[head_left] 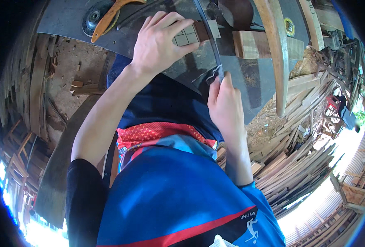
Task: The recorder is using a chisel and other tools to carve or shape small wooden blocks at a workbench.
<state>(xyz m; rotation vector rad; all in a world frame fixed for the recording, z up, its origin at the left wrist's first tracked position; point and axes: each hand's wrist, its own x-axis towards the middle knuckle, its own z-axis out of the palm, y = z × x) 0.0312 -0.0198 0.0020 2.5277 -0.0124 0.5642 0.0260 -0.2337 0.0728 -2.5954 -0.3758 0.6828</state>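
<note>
My left hand [159, 43] is closed on a small wooden block [185, 37] marked with a grid of lines, its thumb along the near side and its fingers along the far side. The block lies on a dark grey work surface [244, 82]. In my right hand [227, 101] is the near end of a long, narrow, dark blade [210, 35], where a torn grey wrapping [213, 74] hangs loose. The blade runs away from me across the block's right part, just right of my left fingertips. Whether its edge has teeth I cannot tell.
Right of the blade lie a thicker wooden block [254, 44], a long curved wooden piece [278, 61] and a yellow-rimmed round object [289, 27]. An orange-handled tool [110, 18] rests beside a round disc [92, 20] at far left. Stacked boards [293, 164] cover the right side.
</note>
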